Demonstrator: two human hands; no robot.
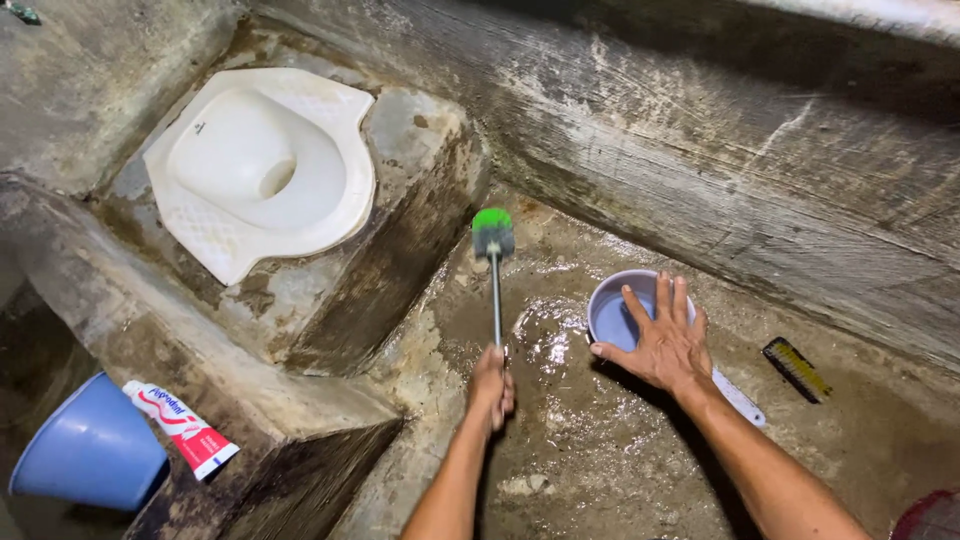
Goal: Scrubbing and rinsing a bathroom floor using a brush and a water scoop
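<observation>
**Damp concrete washroom with a raised squat pan**

The floor is rough grey concrete, wet and glistening, with pale patches and small bits of debris. A raised concrete step stands at the left, its sides stained dark and its top chipped; a white squat toilet pan is set into it at an angle. Behind runs a coarse concrete wall, streaked with pale scrape marks and dark damp. On the low ledge in front of the step lies a red and white tube, just beside a blue bucket. Light is harsh and near, falling off into shadow toward the corners.
</observation>
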